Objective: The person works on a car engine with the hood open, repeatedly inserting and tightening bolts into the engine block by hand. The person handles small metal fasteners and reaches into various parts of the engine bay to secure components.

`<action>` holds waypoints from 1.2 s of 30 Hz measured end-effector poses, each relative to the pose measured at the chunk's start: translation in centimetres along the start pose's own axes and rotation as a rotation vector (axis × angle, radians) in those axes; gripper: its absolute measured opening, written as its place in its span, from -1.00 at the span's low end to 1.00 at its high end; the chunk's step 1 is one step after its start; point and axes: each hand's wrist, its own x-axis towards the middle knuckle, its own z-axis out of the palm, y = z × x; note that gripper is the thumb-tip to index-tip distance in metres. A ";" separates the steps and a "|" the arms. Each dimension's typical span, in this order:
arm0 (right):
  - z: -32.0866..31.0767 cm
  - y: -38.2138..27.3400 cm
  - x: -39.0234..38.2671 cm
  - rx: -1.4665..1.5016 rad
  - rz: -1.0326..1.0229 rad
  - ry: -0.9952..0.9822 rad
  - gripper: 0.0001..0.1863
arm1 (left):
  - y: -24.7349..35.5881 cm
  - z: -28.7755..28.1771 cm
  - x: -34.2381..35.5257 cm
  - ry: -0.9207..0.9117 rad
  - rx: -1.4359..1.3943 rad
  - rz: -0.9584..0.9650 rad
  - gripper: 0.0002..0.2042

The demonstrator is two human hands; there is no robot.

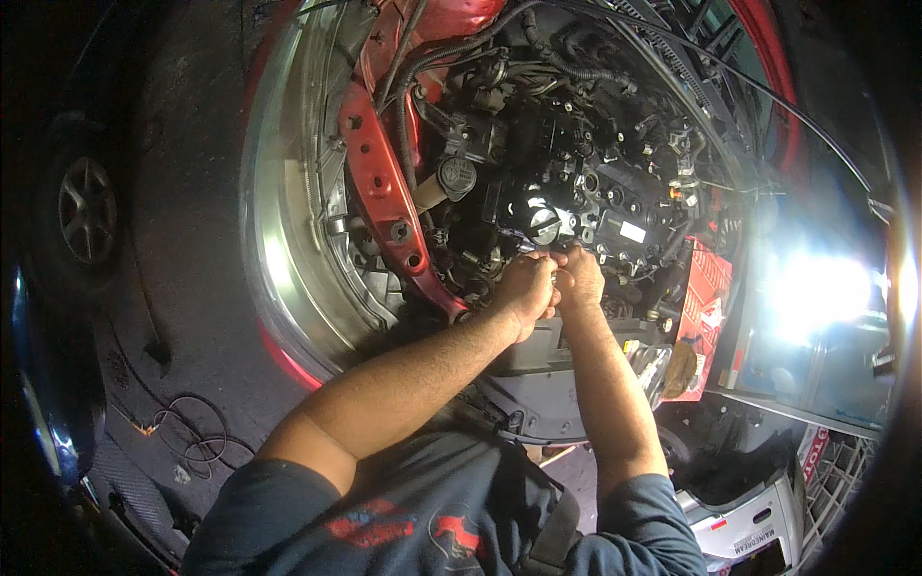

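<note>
Black metal engine (pixel 600 178): just beyond hands
Left hand (pixel 528 293): curled, contents hidden
Right hand (pixel 582 278): curled against left, contents hidden; probably paired for steadiness

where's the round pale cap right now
In the head view, the round pale cap sits slightly right of centre on the dark engine, just above the bare left hand and right hand, left of a white rectangular label.
</note>
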 end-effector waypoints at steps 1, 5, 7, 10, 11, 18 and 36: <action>0.1 0.1 0.1 0.002 -0.011 0.006 -0.78 | 0.0 0.1 0.1 0.009 0.002 -0.016 -0.83; 0.0 0.0 0.1 -0.027 0.000 -0.031 -0.78 | 0.0 0.1 0.2 0.024 -0.027 -0.047 -0.82; -0.1 -0.2 0.0 -0.031 0.020 -0.029 -0.78 | 0.0 0.1 0.1 0.015 -0.049 -0.078 -0.81; -0.4 -0.5 -0.2 -0.013 0.049 0.022 -0.77 | -0.1 0.1 0.1 -0.001 -0.072 -0.104 -0.81; -0.5 -0.5 -0.1 -0.003 0.059 -0.023 -0.77 | -0.1 0.0 0.1 -0.016 -0.080 -0.118 -0.80; -1.1 -0.7 0.0 0.069 0.082 -0.081 -0.78 | -0.1 -0.3 0.0 -0.057 -0.111 -0.103 -0.76; -1.8 -0.3 0.6 0.231 0.090 -0.239 -0.77 | -1.8 -0.3 -3.0 -0.066 -0.132 -0.271 -0.79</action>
